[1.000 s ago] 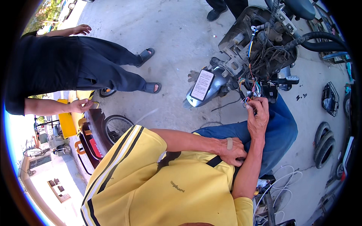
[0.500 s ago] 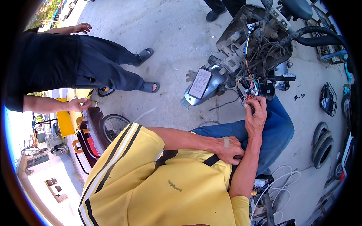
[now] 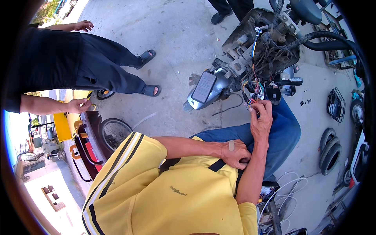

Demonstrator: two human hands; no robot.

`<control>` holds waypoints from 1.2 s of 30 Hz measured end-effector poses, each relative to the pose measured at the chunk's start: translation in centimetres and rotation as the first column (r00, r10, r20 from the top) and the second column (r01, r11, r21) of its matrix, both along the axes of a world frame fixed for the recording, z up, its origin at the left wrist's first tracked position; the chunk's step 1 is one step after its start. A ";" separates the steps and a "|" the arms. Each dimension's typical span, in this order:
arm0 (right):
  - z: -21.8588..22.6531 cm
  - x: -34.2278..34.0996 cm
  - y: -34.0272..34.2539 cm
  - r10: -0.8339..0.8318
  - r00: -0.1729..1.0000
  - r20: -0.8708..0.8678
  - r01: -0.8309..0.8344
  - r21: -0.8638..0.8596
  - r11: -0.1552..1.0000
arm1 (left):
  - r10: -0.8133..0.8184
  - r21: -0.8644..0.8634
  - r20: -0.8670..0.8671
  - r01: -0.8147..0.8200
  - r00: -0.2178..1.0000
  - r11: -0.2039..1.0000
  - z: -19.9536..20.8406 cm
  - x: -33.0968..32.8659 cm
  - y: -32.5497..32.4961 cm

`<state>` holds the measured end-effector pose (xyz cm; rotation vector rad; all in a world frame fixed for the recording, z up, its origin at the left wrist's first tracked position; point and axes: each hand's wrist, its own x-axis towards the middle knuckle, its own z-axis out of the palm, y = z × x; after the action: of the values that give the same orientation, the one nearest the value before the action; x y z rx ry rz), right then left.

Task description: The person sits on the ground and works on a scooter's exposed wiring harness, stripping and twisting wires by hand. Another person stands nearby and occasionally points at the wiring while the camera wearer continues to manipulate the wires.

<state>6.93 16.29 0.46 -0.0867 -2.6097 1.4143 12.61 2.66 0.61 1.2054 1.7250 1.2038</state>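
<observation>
My right hand [image 3: 261,119] reaches up to the stripped front of a scooter [image 3: 270,51]. Thumb and fingertips pinch a bundle of thin coloured wires [image 3: 255,92] fanning out beside a black box [image 3: 273,95]. Dark cables [image 3: 270,64] hang above it among the bare frame parts. At my lap, my left hand [image 3: 236,154], with a plaster on its back, lies against my right forearm. Its fingers are curled, and their tips are partly hidden; whatever they hold does not show. A phone [image 3: 204,86] with a lit screen rests on the scooter's silver-blue front fender [image 3: 209,98].
A person in dark clothes [image 3: 105,64] stands at the left, near a cart with a spoked wheel [image 3: 116,133]. Another person's shoes [image 3: 221,17] show at the top. Right of me are old tyres [image 3: 331,150], a black wire basket [image 3: 336,104] and looped white tubing [image 3: 290,188].
The whole view has shifted slightly left. My right hand keeps its pinch at the wires, and my left hand stays at my lap. The standing person's nearer hand has moved a little.
</observation>
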 end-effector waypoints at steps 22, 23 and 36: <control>-0.8 -0.1 -0.5 -0.041 0.999 0.002 0.041 -0.045 0.998 | 0.654 -0.531 -0.525 -0.810 0.545 0.248 -12.3 -10.9 -14.1; -0.7 0.1 -0.5 -0.046 0.999 0.014 0.047 -0.055 0.997 | 0.660 -0.546 -0.515 -0.803 0.547 0.240 -11.4 -10.7 -13.9; -0.6 -0.1 -0.6 -0.042 0.999 -0.014 0.042 -0.036 0.998 | 0.757 -0.386 0.096 -0.677 0.646 0.627 -5.7 -5.4 -7.5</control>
<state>6.88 15.72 -0.12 -0.1342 -2.5559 1.4417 7.18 -4.82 -5.11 0.0907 2.1719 1.3598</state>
